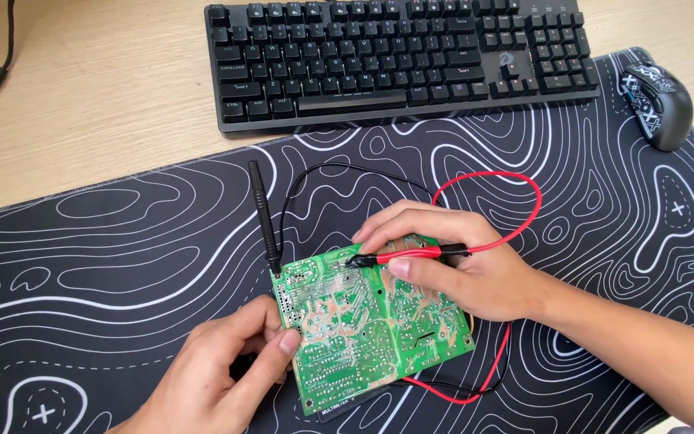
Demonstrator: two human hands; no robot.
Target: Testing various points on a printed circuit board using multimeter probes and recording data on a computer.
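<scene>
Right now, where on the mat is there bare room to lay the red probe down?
Bare mat lies left of the black probe, and more between the red lead loop and the mouse. It is crowded around the circuit board, where the left hand, right hand and red probe meet.

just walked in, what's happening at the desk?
A person is probing a green circuit board that lies solder side up on a black patterned desk mat. The right hand holds the red probe with its tip on the board. The left hand steadies the board's left edge. The black probe rests with its tip at the board's top-left corner, unheld. A keyboard and mouse sit behind.
</scene>
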